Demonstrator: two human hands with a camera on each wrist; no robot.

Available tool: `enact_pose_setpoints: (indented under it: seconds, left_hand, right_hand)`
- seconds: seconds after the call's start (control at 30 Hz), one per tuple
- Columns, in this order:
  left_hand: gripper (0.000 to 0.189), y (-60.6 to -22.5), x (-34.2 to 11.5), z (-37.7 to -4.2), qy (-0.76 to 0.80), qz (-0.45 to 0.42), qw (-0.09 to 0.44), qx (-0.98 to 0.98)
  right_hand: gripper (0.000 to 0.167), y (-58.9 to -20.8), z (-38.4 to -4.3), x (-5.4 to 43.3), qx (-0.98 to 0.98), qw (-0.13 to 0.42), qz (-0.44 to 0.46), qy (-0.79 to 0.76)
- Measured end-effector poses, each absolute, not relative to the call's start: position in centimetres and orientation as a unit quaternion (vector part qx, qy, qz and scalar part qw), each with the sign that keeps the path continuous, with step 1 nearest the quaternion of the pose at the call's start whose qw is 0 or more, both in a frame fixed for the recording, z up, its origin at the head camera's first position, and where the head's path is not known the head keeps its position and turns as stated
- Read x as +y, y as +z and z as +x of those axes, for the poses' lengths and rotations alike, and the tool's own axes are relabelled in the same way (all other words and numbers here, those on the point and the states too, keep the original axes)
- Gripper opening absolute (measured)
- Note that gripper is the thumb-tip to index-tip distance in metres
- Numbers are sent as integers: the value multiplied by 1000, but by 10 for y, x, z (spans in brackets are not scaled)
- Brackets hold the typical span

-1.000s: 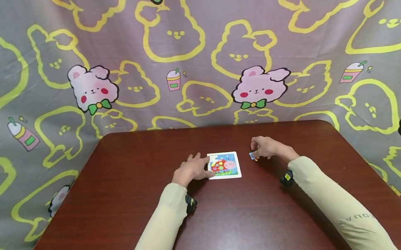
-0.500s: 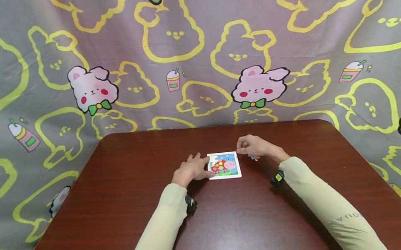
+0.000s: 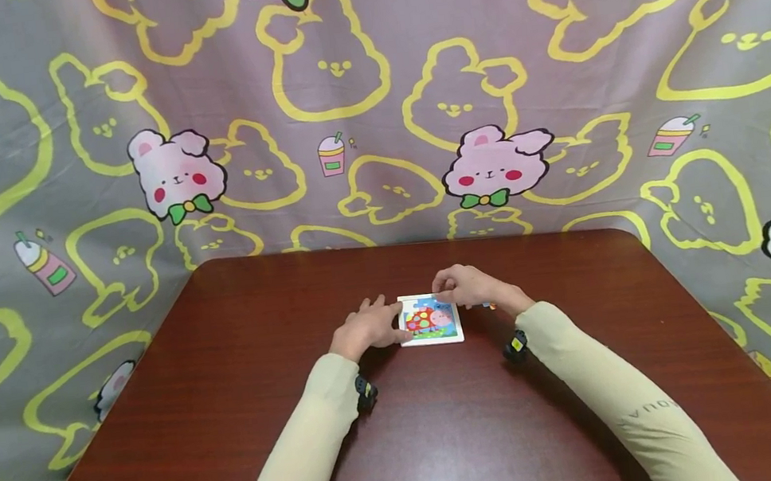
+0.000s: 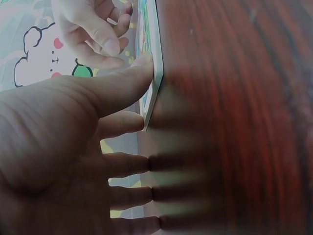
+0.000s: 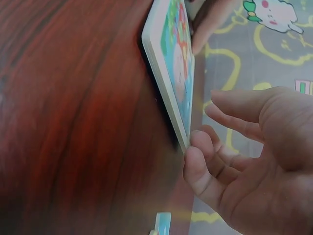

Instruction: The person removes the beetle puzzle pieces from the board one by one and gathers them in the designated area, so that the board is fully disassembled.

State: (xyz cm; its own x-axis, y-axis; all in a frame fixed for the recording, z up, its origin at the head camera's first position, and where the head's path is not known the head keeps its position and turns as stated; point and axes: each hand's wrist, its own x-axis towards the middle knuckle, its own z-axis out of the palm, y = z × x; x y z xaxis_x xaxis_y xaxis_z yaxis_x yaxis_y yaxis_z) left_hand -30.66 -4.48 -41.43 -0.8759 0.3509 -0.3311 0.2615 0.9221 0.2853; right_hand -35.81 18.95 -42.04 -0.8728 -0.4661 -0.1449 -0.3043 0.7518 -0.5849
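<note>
A square jigsaw puzzle [image 3: 434, 327] with a white border lies flat on the table, showing a spotted red ladybird with a pink face. Part of its upper left is white. My left hand [image 3: 366, 329] rests at its left edge, thumb on the border and the other fingers spread down to the table, as the left wrist view shows. At the far right corner is my right hand [image 3: 472, 286], with fingertips [image 5: 195, 164] bent right at the puzzle's edge and the thumb apart from them. Nothing shows between its fingers.
A small blue puzzle piece [image 5: 163, 223] lies on the brown table [image 3: 409, 430] to the right of the puzzle, partly hidden by the right hand in the head view. Behind the table hangs a patterned cloth [image 3: 365, 74].
My right hand has moved left from the loose blue piece to the puzzle's far right corner. The left hand has stayed at the left edge.
</note>
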Motion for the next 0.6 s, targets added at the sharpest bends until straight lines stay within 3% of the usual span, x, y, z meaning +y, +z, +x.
enact_pose_setpoints:
  seconds: [0.6]
  left_hand:
    - [71, -416, -45, -309, 104, 156, 197, 962]
  right_hand:
    - [29, -423, -355, 174, 935, 144, -229, -231]
